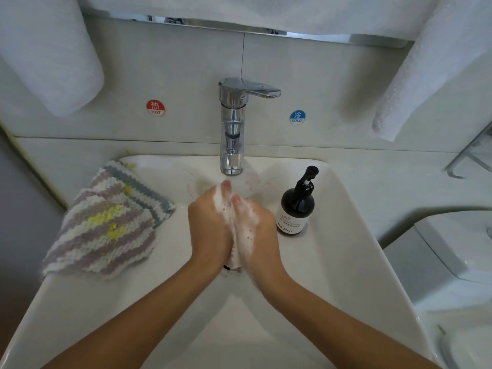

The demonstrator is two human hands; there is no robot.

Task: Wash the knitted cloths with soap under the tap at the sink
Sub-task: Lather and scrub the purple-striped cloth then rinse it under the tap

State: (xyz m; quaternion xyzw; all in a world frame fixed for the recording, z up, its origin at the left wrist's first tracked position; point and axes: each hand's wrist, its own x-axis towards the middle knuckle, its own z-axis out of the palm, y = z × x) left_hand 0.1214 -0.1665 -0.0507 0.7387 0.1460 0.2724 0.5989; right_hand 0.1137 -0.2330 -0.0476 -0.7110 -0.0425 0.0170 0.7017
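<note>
My left hand (209,227) and my right hand (259,235) are pressed together over the white sink (332,262), just below the chrome tap (232,129). Between the palms is a bunched knitted cloth (234,258), mostly hidden; only its lower end shows. White soap foam (239,219) covers the cloth and the inner sides of both hands. No water stream is visible from the spout. A stack of striped knitted cloths (106,225), pink, white, grey and yellow, lies on the sink's left rim. A black soap pump bottle (296,206) stands inside the sink at the right.
White towels hang at the upper left (45,54) and upper right (426,83). Red HOT (155,107) and blue COLD (297,117) stickers flank the tap on the wall. A white lidded fixture (452,257) stands to the right of the sink.
</note>
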